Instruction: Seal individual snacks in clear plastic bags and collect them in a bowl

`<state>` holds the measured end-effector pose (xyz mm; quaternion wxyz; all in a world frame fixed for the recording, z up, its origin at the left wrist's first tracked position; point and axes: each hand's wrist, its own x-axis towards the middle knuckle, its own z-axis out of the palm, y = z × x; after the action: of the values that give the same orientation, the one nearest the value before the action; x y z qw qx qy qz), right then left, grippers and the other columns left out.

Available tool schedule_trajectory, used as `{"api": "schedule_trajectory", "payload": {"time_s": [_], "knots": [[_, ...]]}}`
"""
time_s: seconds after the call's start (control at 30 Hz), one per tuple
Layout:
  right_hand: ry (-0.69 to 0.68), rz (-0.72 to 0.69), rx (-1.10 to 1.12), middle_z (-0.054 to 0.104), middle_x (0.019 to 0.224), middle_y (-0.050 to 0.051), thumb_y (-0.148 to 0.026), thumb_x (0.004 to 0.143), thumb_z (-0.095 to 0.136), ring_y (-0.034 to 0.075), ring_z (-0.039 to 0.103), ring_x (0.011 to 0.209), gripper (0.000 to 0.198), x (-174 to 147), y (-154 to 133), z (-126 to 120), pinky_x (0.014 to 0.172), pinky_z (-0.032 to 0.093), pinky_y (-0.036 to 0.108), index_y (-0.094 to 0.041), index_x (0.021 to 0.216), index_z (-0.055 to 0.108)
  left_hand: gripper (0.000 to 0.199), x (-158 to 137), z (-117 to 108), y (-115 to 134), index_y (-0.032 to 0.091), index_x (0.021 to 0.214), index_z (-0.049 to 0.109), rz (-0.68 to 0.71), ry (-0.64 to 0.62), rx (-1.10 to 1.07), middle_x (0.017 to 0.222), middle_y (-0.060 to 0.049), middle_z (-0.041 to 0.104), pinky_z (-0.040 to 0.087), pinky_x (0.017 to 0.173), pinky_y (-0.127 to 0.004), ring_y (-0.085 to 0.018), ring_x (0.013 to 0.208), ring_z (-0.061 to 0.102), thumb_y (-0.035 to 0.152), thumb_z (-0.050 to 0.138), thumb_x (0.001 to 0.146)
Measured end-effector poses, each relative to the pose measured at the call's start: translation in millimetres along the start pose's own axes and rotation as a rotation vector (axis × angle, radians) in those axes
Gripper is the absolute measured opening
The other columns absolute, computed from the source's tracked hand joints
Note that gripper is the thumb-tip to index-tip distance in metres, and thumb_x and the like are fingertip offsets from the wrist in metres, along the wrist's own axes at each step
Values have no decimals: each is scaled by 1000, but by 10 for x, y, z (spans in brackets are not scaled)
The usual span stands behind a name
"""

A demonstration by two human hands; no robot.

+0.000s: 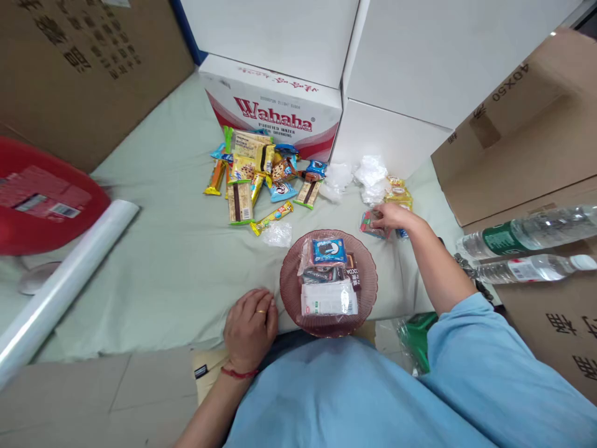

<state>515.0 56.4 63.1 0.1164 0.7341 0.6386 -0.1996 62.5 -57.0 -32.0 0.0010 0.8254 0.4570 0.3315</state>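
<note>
My left hand (250, 330) rests at the near edge of the cloth-covered surface, fingers curled together with nothing seen in them. My right hand (394, 216) reaches out to the right, its fingers pinching a small red-and-blue snack packet (370, 225) that lies on the cloth. Between my hands, a pink ribbed glass plate (290, 283) sits near the edge. On it lie a blue snack packet (329, 251), a white wrapped packet (329, 298) and a dark brown cocoa packet (353, 272). Yellow snack packets (398, 191) are just beyond my right hand.
A pile of wrapped snacks (242, 168) lies before a Wahaha water carton (280, 112). Crumpled clear plastic (278, 234) and white wrappers (372, 177) are nearby. Left are a red container (46, 193) and a white roll (69, 280); right, plastic bottles (536, 233) and a cardboard box (517, 137).
</note>
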Motion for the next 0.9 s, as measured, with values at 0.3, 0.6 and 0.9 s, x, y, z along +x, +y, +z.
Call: {"api": "schedule_trajectory", "payload": {"time_s": [0.3,0.6,0.9], "knots": [[320,-124,405,61,80,3,-47,91,59,19,55,73,29,-665,-87,-70,66,42,29,-20,81,62,16,-45,4,-10,18,101,64,46,55,-13,100,-9,74,53,90,-38,-25,101,69,10,67,88],[189,-430,456,70,101,6,-45,99,61,20,64,90,31,-1175,-1733,231,80,49,31,-18,115,62,12,-25,20,1,17,99,66,28,52,-14,98,-10,74,54,87,-39,-26,98,68,11,67,88],[494,-320,199,70,117,13,-63,100,47,28,60,116,53,-1374,-2000,465,92,52,38,-21,129,64,14,-32,12,-38,17,100,66,48,52,-46,98,-11,74,55,88,-40,-27,98,68,10,67,88]]}}
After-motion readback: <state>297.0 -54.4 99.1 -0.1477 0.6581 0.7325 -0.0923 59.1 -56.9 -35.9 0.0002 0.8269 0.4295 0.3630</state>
